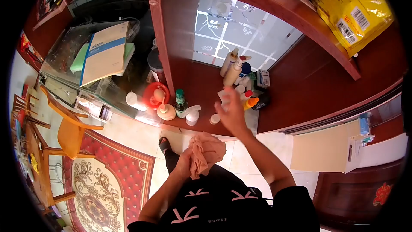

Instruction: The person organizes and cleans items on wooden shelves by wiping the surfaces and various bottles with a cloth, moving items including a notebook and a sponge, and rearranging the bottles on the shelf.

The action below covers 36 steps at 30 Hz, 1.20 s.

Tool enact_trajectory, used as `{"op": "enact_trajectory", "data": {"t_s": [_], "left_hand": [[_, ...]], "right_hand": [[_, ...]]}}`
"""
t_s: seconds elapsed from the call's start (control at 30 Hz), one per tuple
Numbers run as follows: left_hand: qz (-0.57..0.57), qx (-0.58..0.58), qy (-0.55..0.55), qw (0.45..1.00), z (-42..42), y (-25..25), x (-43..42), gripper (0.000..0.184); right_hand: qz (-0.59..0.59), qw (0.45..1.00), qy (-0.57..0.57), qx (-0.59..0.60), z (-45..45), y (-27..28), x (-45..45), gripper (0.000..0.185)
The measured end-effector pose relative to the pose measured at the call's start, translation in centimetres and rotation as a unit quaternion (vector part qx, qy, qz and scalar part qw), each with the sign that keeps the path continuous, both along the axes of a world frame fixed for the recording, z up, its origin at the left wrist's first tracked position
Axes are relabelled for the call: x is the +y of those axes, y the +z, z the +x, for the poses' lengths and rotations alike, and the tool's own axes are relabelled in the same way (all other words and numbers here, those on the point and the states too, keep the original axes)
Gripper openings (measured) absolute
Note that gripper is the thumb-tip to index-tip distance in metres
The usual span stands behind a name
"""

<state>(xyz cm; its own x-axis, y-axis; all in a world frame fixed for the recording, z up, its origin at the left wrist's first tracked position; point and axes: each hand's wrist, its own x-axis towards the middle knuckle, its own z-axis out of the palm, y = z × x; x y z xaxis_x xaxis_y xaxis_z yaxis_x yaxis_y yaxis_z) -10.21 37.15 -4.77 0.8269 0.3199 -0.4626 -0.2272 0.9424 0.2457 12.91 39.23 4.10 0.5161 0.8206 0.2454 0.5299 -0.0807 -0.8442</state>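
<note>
A crumpled pinkish-brown cloth (207, 151) hangs in my left hand (184, 164), whose fingers are closed round it, in front of the shelf edge. My right hand (234, 115) is over the dark red wooden shelf (197, 83), fingers apart, with nothing seen in it. Just left of its fingertips is a small white round container or lid (215, 118). Behind that hand stand a beige pump bottle (233, 74) and an orange-capped bottle (251, 102). Farther left are a green-capped bottle (180, 103), a white tub (192, 117) and a round beige bottle (166, 112).
A red dish (151, 96) and a white cylinder (133, 99) sit near the shelf's left edge. At left, a notebook (104, 56) lies on a glass tank (64, 56). A yellow packet (354, 13) rests on the upper shelf. A wooden chair (71, 133) stands by the patterned rug (101, 180).
</note>
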Motion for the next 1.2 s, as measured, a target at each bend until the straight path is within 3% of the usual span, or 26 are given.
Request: {"op": "enact_trajectory", "data": {"t_s": [0.03, 0.1, 0.23, 0.33, 0.37, 0.47, 0.5, 0.6, 0.63, 0.73, 0.77, 0.9, 0.97, 1.03, 1.07, 1.1, 1.13, 1.2], "left_hand": [[-0.001, 0.009, -0.002, 1.0, 0.0, 0.1, 0.0, 0.038], [-0.001, 0.027, -0.005, 1.0, -0.1, 0.2, -0.1, 0.035], [-0.013, 0.033, 0.003, 0.999, -0.3, -0.4, -0.3, 0.032], [-0.011, 0.037, 0.006, 0.999, -0.9, 1.1, -0.4, 0.031], [-0.009, 0.037, 0.011, 0.999, -1.0, 1.3, -0.4, 0.031], [-0.011, 0.048, 0.023, 0.999, -1.6, 1.7, -0.6, 0.031], [-0.013, 0.053, 0.026, 0.998, -1.8, 1.8, -0.7, 0.031], [-0.009, 0.048, 0.048, 0.998, -1.7, 2.5, -0.9, 0.032], [0.006, 0.044, 0.046, 0.998, -1.7, 2.4, -1.0, 0.033], [0.054, 0.035, 0.048, 0.997, -1.5, 2.3, -1.3, 0.035], [0.072, 0.034, 0.056, 0.995, -1.3, 3.0, -1.5, 0.035], [0.184, 0.002, 0.112, 0.976, -0.2, 9.7, -2.0, 0.041], [0.443, 0.057, 0.094, 0.89, 0.2, 10.3, -1.2, 0.049], [0.653, 0.103, 0.115, 0.742, 1.5, 12.3, -0.1, 0.06], [0.734, 0.122, 0.148, 0.651, 3.3, 14.0, 0.6, 0.068], [0.802, 0.14, 0.232, 0.532, 5.6, 15.4, 1.2, 0.078], [0.849, 0.155, 0.311, 0.399, 7.5, 16.5, 1.6, 0.09], [0.856, 0.142, 0.294, 0.401, 9.2, 18.2, 2.3, 0.09]], "right_hand": [[0.035, 0.993, -0.046, 0.103, 1.1, -0.1, 1.6, 0.061], [0.084, 0.971, -0.142, 0.175, 4.2, -1.1, 5.1, 0.066], [0.055, 0.941, -0.333, 0.03, 9.4, -3.9, 11.0, 0.059], [0.015, 0.959, -0.251, 0.129, 10.7, -3.3, 11.8, 0.045], [0.013, 0.946, -0.318, 0.056, 11.0, -4.5, 12.5, 0.037], [0.034, 0.951, -0.3, 0.067, 10.6, -3.4, 12.3, 0.031], [0.077, 0.945, -0.317, 0.017, 10.6, -4.0, 12.7, 0.024], [0.156, 0.942, -0.27, 0.127, 11.3, -5.1, 12.2, 0.022], [0.129, 0.941, -0.274, 0.153, 10.7, -3.8, 11.5, 0.02], [0.22, 0.928, -0.196, 0.23, 8.0, 0.3, 9.0, 0.017], [0.26, 0.923, -0.16, 0.232, 7.8, 1.1, 8.4, 0.026], [0.346, 0.909, -0.053, 0.227, 5.6, 7.5, 4.2, 0.033], [0.398, 0.885, 0.003, 0.24, 4.9, 9.4, 2.3, 0.037], [0.394, 0.885, 0.041, 0.246, 3.3, 11.3, 0.6, 0.038], [0.391, 0.884, 0.061, 0.25, 2.3, 12.2, -0.2, 0.039], [0.353, 0.912, 0.059, 0.2, 1.1, 12.9, -1.2, 0.045], [0.362, 0.907, 0.051, 0.21, -0.4, 12.8, -1.8, 0.048], [0.38, 0.896, 0.038, 0.227, -2.9, 13.0, -2.3, 0.053]]}}
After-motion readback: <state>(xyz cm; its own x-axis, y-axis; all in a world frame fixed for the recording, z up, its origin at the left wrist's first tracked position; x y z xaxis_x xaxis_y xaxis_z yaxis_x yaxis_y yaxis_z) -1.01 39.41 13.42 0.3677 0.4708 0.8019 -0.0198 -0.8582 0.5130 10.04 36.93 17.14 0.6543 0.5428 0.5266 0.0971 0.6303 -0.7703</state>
